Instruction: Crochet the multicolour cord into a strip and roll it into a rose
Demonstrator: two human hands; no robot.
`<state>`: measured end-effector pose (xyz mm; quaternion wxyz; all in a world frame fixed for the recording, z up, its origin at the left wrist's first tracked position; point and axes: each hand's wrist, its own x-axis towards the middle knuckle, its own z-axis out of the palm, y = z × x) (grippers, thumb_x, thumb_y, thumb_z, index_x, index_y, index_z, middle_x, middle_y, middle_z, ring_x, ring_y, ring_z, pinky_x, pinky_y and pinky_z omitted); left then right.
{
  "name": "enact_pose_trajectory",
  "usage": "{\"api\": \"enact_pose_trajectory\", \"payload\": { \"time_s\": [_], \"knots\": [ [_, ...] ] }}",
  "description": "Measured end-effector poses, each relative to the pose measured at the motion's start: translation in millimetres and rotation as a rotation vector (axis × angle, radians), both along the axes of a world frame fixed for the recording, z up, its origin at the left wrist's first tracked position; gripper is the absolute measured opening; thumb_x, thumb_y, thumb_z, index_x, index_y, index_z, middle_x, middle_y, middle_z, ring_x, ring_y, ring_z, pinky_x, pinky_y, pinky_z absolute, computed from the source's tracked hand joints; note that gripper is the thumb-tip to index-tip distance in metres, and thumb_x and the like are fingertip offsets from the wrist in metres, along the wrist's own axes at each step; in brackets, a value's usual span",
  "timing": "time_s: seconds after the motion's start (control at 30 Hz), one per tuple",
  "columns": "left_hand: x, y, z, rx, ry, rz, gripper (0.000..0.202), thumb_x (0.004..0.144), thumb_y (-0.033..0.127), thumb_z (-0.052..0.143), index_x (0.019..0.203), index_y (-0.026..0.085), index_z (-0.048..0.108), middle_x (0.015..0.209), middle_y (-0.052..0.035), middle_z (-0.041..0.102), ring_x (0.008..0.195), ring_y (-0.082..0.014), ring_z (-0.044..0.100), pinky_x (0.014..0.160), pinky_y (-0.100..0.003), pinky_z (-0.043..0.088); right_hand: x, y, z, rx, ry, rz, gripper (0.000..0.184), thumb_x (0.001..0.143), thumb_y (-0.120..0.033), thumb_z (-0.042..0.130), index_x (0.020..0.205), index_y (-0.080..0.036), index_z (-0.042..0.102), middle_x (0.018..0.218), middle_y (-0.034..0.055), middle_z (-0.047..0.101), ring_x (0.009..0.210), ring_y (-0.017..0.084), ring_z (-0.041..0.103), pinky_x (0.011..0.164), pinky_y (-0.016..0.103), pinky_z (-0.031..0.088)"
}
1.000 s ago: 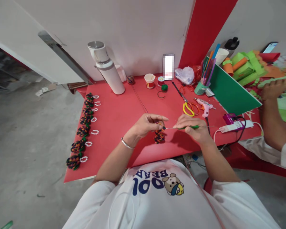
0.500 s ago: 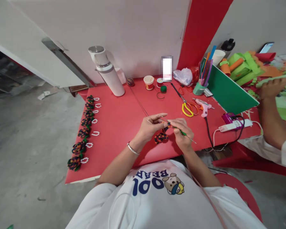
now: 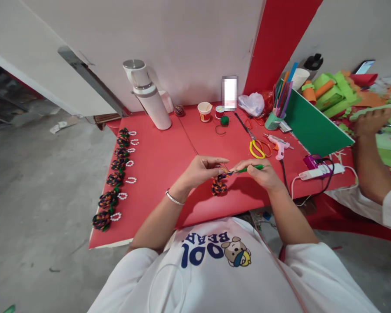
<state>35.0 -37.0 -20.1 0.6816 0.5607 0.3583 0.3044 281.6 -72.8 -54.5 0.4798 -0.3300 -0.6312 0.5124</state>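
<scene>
Over the red table (image 3: 163, 161), my left hand (image 3: 200, 170) pinches a dark multicoloured crocheted yarn piece (image 3: 218, 186), which hangs just below the fingers. My right hand (image 3: 260, 173) grips a green-handled crochet hook (image 3: 249, 169) lying almost level, with its metal tip pointing left into the yarn. A thin strand of yarn runs from my hands across the table to a yarn ball (image 3: 179, 110) at the back.
Several finished yarn flowers with white bead loops (image 3: 114, 178) line the table's left edge. A white flask (image 3: 148, 96), small cup (image 3: 204, 111), yellow scissors (image 3: 256, 148), glue gun (image 3: 278, 144) and pen holder (image 3: 275, 119) stand behind. Another person's arm (image 3: 369, 156) works over green paper at the right.
My right hand has swung the hook from pointing down-right to nearly level and moved slightly right. The left hand keeps its pinch on the yarn piece.
</scene>
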Motion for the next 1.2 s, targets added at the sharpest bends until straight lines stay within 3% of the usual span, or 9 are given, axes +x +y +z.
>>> {"api": "enact_pose_trajectory", "payload": {
  "time_s": [0.17, 0.4, 0.53, 0.67, 0.8, 0.9, 1.0, 1.07, 1.2],
  "knots": [
    [1.8, -0.4, 0.4, 0.088, 0.078, 0.079, 0.045, 0.071, 0.022, 0.084, 0.113, 0.009, 0.08, 0.083, -0.0105, 0.08, 0.066, -0.015, 0.068, 0.062, -0.025, 0.053, 2.6, -0.2, 19.4, 0.061, -0.162, 0.008, 0.024, 0.097, -0.042, 0.065, 0.102, -0.025, 0.08, 0.106, 0.0055, 0.083, 0.1, 0.02, 0.078, 0.094, 0.035, 0.062],
    [3.8, 3.2, -0.7, 0.201, 0.233, 0.134, 0.04, 0.072, 0.018, 0.078, 0.11, 0.008, 0.08, 0.077, -0.0076, 0.078, 0.061, -0.0119, 0.061, 0.061, -0.024, 0.049, -2.2, -5.3, 18.3, 0.163, -0.273, -0.052, 0.021, 0.099, -0.036, 0.061, 0.104, -0.026, 0.079, 0.107, 0.0039, 0.083, 0.103, 0.019, 0.078, 0.093, 0.034, 0.061],
    [4.8, 5.4, -2.0, 0.273, 0.263, 0.229, 0.036, 0.07, 0.019, 0.079, 0.105, 0.01, 0.082, 0.074, -0.006, 0.077, 0.06, -0.0115, 0.06, 0.061, -0.024, 0.049, -7.6, -8.5, 20.9, 0.315, -0.357, -0.136, 0.018, 0.098, -0.03, 0.062, 0.105, -0.026, 0.078, 0.107, 0.0045, 0.082, 0.102, 0.019, 0.077, 0.093, 0.035, 0.06],
    [6.3, 7.5, -3.8, 0.153, 0.107, 0.244, 0.042, 0.064, 0.025, 0.087, 0.103, 0.01, 0.082, 0.073, -0.0067, 0.076, 0.061, -0.0138, 0.064, 0.063, -0.026, 0.053, -17.5, -12.5, 18.0, 0.496, -0.402, -0.239, 0.021, 0.099, -0.026, 0.06, 0.113, -0.027, 0.075, 0.11, 0.0061, 0.082, 0.103, 0.021, 0.076, 0.093, 0.039, 0.06],
    [14.0, 4.3, -4.7, 0.03, -0.074, 0.318, 0.048, 0.057, 0.026, 0.093, 0.101, 0.011, 0.081, 0.068, -0.0024, 0.072, 0.061, -0.0119, 0.063, 0.063, -0.025, 0.052, -37.1, -18.4, 1.2, 0.656, -0.461, -0.391, 0.029, 0.097, -0.022, 0.063, 0.124, -0.029, 0.07, 0.119, 0.0075, 0.079, 0.109, 0.023, 0.074, 0.097, 0.044, 0.059],
    [19.7, -0.3, -5.6, -0.042, -0.162, 0.369, 0.048, 0.056, 0.025, 0.094, 0.101, 0.014, 0.081, 0.065, 0.0009, 0.067, 0.056, -0.0077, 0.057, 0.055, -0.021, 0.044, -54.2, -22.8, -16.8, 0.743, -0.479, -0.573, 0.032, 0.095, -0.025, 0.065, 0.127, -0.031, 0.068, 0.122, 0.0095, 0.077, 0.11, 0.025, 0.073, 0.095, 0.045, 0.06],
    [17.4, -0.9, -5.6, -0.182, -0.221, 0.301, 0.048, 0.055, 0.023, 0.094, 0.1, 0.016, 0.082, 0.064, 0.0014, 0.066, 0.049, -0.0036, 0.047, 0.046, -0.019, 0.03, -60.5, -22.6, -28.9, 0.789, -0.441, -0.68, 0.028, 0.097, -0.034, 0.063, 0.125, -0.034, 0.069, 0.118, 0.0084, 0.077, 0.107, 0.025, 0.073, 0.093, 0.046, 0.06],
    [11.2, 1.9, -4.0, -0.254, -0.218, 0.218, 0.047, 0.053, 0.021, 0.094, 0.098, 0.016, 0.082, 0.068, -0.001, 0.069, 0.05, -0.004, 0.048, 0.045, -0.018, 0.026, -55.6, -18.9, -28.9, 0.805, -0.398, -0.618, 0.026, 0.098, -0.04, 0.062, 0.122, -0.035, 0.071, 0.114, 0.0067, 0.078, 0.103, 0.024, 0.074, 0.09, 0.046, 0.061],
    [-1.8, 9.6, 1.5, -0.239, -0.116, 0.159, 0.046, 0.049, 0.019, 0.093, 0.094, 0.015, 0.083, 0.07, -0.0039, 0.072, 0.054, -0.0075, 0.055, 0.045, -0.019, 0.027, -35.5, -9.3, -10.2, 0.752, -0.38, -0.316, 0.029, 0.097, -0.037, 0.065, 0.125, -0.035, 0.071, 0.117, 0.005, 0.079, 0.105, 0.023, 0.074, 0.092, 0.046, 0.06]
  ]
}}
